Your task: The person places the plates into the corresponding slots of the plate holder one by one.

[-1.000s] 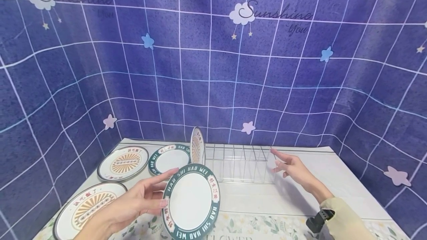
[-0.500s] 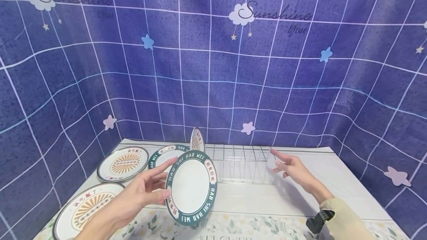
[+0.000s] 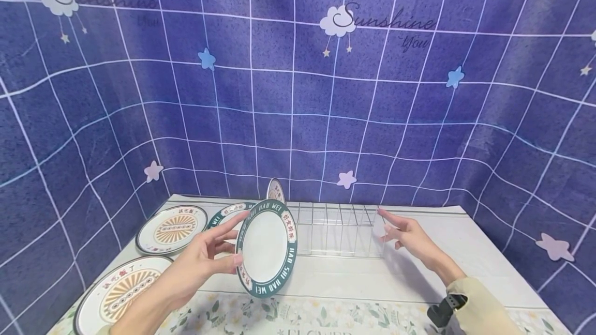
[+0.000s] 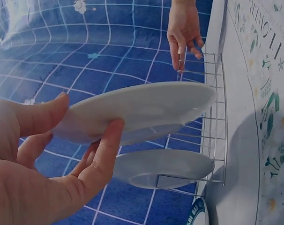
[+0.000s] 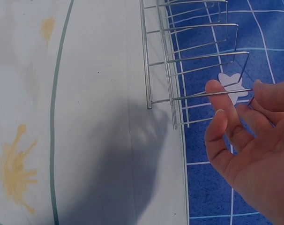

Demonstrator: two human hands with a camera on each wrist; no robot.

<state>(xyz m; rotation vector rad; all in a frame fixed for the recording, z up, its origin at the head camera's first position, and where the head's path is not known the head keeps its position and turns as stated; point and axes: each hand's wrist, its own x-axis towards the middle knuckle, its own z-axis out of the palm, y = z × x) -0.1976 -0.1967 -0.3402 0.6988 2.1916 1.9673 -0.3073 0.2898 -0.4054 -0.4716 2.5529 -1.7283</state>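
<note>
My left hand (image 3: pixel 205 257) pinches a green-rimmed white plate (image 3: pixel 264 252) by its left edge, thumb on the front face and fingers behind. The plate is tilted up in the air, left of and in front of the wire dish rack (image 3: pixel 335 231). In the left wrist view the pale underside of this plate (image 4: pixel 146 105) shows. A patterned plate (image 3: pixel 276 190) stands upright in the rack's left end, partly hidden by the held one. At the rack's right end my right hand (image 3: pixel 412 237) pinches an end wire between thumb and fingers, as the right wrist view shows.
Two sunburst plates (image 3: pixel 171 229) lie flat at the left, the nearer one partly under my left forearm. Another green-rimmed plate (image 3: pixel 223 215) lies behind the held one. A flowered cloth (image 3: pixel 344 317) runs along the front, and a blue grid curtain (image 3: pixel 298 133) hangs behind.
My left hand has raised the green-rimmed plate and brought it back toward the rack, turning it more edge-on. My right hand stays at the rack's end.
</note>
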